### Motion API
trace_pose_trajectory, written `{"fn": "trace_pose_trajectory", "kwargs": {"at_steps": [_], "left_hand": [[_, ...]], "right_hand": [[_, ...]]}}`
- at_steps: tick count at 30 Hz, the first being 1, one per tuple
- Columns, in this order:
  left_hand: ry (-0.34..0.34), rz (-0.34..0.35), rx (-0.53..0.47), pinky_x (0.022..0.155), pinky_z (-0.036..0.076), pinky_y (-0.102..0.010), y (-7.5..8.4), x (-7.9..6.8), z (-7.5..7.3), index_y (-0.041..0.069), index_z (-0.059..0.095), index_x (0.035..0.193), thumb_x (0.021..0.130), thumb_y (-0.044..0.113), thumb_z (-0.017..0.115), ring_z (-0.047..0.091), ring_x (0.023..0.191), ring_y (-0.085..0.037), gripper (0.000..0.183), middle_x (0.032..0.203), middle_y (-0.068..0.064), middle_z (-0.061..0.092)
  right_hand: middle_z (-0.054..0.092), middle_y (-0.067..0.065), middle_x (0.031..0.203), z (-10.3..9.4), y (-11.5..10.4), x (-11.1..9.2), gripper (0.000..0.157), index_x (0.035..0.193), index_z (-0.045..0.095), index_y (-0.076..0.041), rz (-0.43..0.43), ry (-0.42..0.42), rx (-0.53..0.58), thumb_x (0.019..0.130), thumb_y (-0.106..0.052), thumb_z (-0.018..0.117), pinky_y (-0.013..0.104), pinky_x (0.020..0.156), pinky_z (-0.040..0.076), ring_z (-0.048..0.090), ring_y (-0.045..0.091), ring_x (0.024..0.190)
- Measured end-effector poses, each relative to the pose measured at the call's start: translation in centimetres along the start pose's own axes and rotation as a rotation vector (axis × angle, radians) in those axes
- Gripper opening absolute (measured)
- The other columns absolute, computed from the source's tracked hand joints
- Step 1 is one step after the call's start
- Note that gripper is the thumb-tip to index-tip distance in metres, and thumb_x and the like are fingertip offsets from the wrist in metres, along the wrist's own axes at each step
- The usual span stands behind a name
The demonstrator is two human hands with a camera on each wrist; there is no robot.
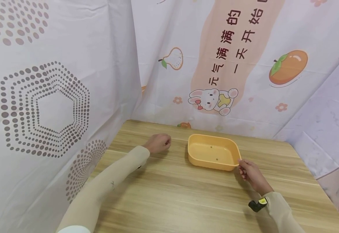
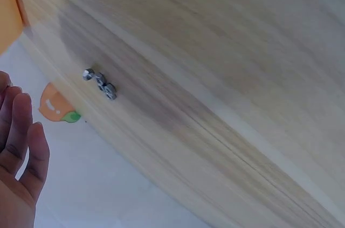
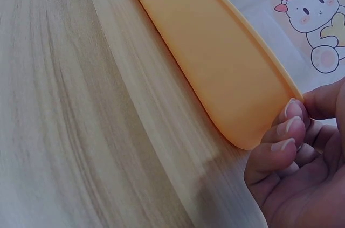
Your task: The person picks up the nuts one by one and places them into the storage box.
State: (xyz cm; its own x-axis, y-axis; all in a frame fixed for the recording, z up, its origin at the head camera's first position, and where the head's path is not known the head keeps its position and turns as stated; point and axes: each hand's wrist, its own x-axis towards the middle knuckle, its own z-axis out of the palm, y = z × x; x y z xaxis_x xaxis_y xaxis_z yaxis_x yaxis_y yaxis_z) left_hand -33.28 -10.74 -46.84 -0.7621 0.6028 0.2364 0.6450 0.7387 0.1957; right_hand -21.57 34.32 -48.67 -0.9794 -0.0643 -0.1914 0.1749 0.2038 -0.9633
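Pinching rim of tray [image 1: 211, 164] with right grip [image 1: 252, 175] | holding nothing visible in loosely curled left grip [image 1: 158, 143], near metal pieces [image 2: 109, 92] on desk [image 1: 169, 197]

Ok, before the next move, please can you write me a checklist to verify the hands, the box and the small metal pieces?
1. Right hand pinches the box at one end: ok.
2. Box is upright on the table: ok.
3. Left hand is apart from the box: ok, a gap shows in the head view.
4. Left hand holds nothing: cannot tell; its wrist view cuts it off.
5. All metal pieces are inside the box: not ok, several lie on the table.
6. Small spots inside the box are identified: cannot tell, too small.
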Motion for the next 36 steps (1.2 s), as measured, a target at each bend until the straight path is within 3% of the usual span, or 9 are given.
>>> {"fn": "trace_pose_trajectory", "kwargs": {"at_steps": [36], "left_hand": [[-0.002, 0.028, -0.055, 0.070, 0.052, -0.024, 2.9, 2.9, 0.5, 0.017, 0.069, 0.092, 0.099, 0.018, 0.064, 0.059, 0.076, -0.005, 0.009, 0.086, 0.008, 0.065]], "right_hand": [[0.049, -0.002, 0.072, -0.1, 0.3, 0.2, 0.040, 0.094, 0.055, -0.003, -0.003, 0.006, 0.010, 0.111, -0.038, 0.045, 0.025, 0.052, 0.041, 0.044, 0.009, 0.058]]}}
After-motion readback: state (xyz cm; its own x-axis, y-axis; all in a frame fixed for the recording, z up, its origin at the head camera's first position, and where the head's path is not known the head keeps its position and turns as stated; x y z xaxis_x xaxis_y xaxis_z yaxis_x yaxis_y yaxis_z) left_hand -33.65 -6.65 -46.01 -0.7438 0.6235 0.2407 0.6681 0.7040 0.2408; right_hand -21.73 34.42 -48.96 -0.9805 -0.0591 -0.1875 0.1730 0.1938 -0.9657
